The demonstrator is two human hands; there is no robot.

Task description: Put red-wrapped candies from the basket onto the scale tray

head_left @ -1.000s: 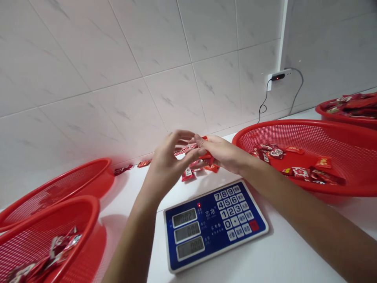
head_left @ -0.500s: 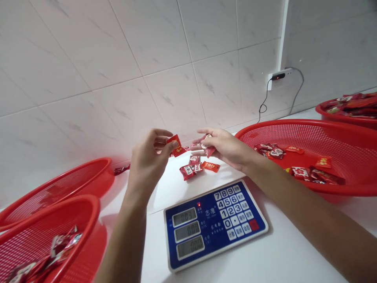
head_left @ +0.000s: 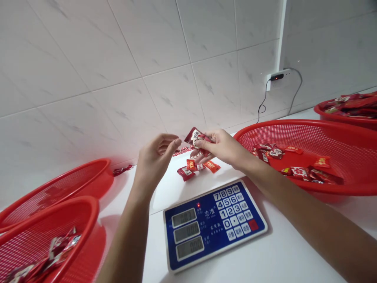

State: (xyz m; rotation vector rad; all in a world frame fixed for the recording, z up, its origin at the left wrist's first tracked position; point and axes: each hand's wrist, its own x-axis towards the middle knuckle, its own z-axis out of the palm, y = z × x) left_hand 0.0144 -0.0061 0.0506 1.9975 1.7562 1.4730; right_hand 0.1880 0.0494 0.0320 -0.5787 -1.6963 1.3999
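Note:
Over the white scale pan (head_left: 165,192), my right hand (head_left: 220,147) grips small dark-red wrapped packets (head_left: 193,135) between thumb and fingers; how many is hard to make out. To its left, my left hand (head_left: 157,161) hovers with its fingers loosely bent and the thumb apart, nothing visible in it. Beneath the hands, several wrapped packets lie on the pan, among them a dark-red packet (head_left: 185,173) and an orange-red packet (head_left: 212,166). The scale's blue keypad and display panel (head_left: 210,232) faces me, its digits dim.
A red mesh basket (head_left: 353,157) with scattered packets stands at right, a fuller red basket (head_left: 319,112) behind it. Two red baskets are at left, the nearer basket (head_left: 94,208) holding packets. Loose packets (head_left: 122,170) lie by the tiled wall. A black cable (head_left: 263,108) hangs from a socket.
My left hand has let go of the orange-red packet, and one like it now lies on the pan. My right hand has turned, raising its packets toward the left hand.

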